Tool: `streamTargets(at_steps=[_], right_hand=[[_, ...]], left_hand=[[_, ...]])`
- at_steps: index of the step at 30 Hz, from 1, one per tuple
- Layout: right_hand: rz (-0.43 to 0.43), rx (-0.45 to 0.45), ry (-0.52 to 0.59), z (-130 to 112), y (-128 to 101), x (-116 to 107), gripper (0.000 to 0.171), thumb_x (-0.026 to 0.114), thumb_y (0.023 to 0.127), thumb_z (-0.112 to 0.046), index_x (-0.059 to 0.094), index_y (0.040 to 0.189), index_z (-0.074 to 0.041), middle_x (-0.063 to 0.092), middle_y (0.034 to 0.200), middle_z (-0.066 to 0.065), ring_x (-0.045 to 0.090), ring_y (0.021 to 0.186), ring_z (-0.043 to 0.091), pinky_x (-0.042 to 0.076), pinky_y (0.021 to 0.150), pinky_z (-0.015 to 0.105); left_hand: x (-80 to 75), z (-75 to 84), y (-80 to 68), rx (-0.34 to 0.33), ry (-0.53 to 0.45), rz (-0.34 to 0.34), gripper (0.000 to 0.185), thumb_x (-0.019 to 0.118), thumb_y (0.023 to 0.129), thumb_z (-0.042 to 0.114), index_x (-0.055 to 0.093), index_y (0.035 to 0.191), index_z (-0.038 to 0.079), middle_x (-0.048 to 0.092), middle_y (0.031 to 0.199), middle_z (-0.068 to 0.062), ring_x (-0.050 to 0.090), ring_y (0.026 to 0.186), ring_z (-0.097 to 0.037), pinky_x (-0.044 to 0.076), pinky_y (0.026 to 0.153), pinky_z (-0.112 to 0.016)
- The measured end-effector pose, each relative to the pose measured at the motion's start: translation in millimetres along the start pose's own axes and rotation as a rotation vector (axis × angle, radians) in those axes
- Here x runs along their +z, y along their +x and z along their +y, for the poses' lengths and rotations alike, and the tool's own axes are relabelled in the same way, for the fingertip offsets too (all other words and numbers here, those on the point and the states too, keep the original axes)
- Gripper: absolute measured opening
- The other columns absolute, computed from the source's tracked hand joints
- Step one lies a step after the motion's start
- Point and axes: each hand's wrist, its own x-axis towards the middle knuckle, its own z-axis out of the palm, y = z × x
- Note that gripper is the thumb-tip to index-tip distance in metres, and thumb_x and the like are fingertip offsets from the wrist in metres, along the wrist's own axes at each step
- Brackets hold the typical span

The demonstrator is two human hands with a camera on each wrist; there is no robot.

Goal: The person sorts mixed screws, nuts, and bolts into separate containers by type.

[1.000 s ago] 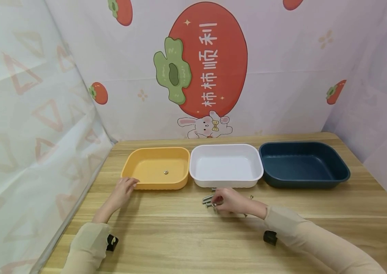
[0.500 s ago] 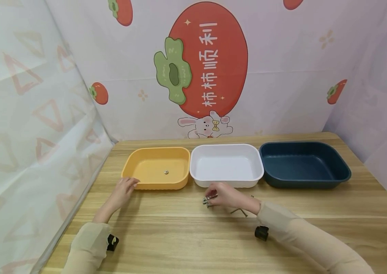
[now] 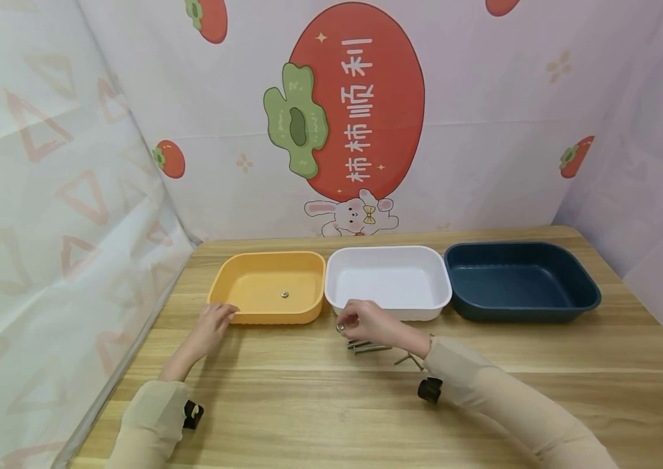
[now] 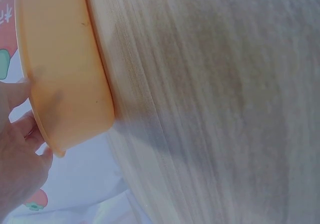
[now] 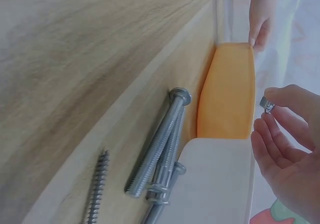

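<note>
Wooden table (image 3: 320,417) fills the scene, and along its far edge sit three trays in a row: a dark blue tray (image 3: 583,306) at two o'clock, a white tray (image 3: 390,312) at twelve, a yellow tray (image 3: 267,318) at eleven, with one small metal piece (image 3: 284,294) lying on the yellow tray's floor. Just in front of the white tray lies a loose bunch of long bolts (image 3: 369,347), and a thin dark screw (image 3: 404,358) beside them at their four o'clock, half tucked under the right sleeve. Now the hands: the left hand (image 3: 210,326) rests its fingers, lightly bent, on the yellow tray's near left corner, holding nothing else. The right hand (image 3: 366,322) hovers just above the bolts, at the white tray's near rim, and pinches a small silver nut (image 5: 266,104) between thumb and fingertip, the other fingers loosely curved. That nut sits at nine o'clock of the right hand, lifted off the table, well apart from the left hand.
</note>
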Motion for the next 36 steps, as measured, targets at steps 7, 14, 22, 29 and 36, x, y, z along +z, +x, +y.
streamTargets(at_steps=[7, 14, 22, 29, 36], right_hand=[[0.027, 0.026, 0.019, -3, 10, 1, 0.012, 0.066, 0.075, -0.001, 0.065, 0.086, 0.002, 0.06, 0.083, 0.005, 0.058, 0.077, 0.016, 0.047, 0.068, 0.02], [0.067, 0.054, -0.001, -6, 23, 1, 0.011, 0.067, 0.073, -0.002, 0.066, 0.083, 0.0, 0.061, 0.079, 0.004, 0.056, 0.073, 0.014, 0.045, 0.065, 0.018], [0.082, 0.116, 0.026, -4, 38, 8, 0.011, 0.068, 0.074, -0.005, 0.067, 0.085, -0.002, 0.06, 0.078, 0.001, 0.054, 0.071, 0.008, 0.044, 0.065, 0.017], [0.101, 0.132, 0.097, -4, 48, 14, 0.013, 0.066, 0.074, -0.002, 0.066, 0.087, 0.001, 0.061, 0.078, 0.003, 0.056, 0.072, 0.011, 0.045, 0.065, 0.017], [0.118, 0.2, 0.097, -2, 56, 18, 0.012, 0.065, 0.075, -0.003, 0.066, 0.087, -0.001, 0.062, 0.08, 0.003, 0.055, 0.072, 0.009, 0.044, 0.066, 0.017]], left_hand=[[0.3, 1.0, 1.1, 0.013, 0.001, 0.0, 0.011, 0.052, 0.084, -0.004, 0.06, 0.092, -0.002, 0.057, 0.084, -0.013, 0.047, 0.08, -0.03, 0.034, 0.073, -0.044], [0.7, 0.4, 1.0, 0.009, -0.01, -0.002, 0.011, 0.052, 0.084, -0.004, 0.06, 0.092, -0.002, 0.057, 0.084, -0.013, 0.047, 0.08, -0.03, 0.034, 0.073, -0.044], [0.4, -1.0, 0.6, 0.0, -0.011, -0.005, 0.012, 0.052, 0.084, -0.004, 0.06, 0.093, -0.002, 0.058, 0.086, -0.014, 0.047, 0.081, -0.03, 0.035, 0.073, -0.044], [0.1, -1.8, -0.7, 0.006, -0.006, 0.0, 0.011, 0.053, 0.084, -0.004, 0.06, 0.093, -0.002, 0.058, 0.086, -0.014, 0.048, 0.08, -0.029, 0.035, 0.072, -0.043], [1.1, -2.2, -0.6, 0.017, -0.003, 0.011, 0.011, 0.053, 0.084, -0.004, 0.06, 0.092, -0.001, 0.058, 0.085, -0.013, 0.047, 0.078, -0.027, 0.035, 0.071, -0.041]])
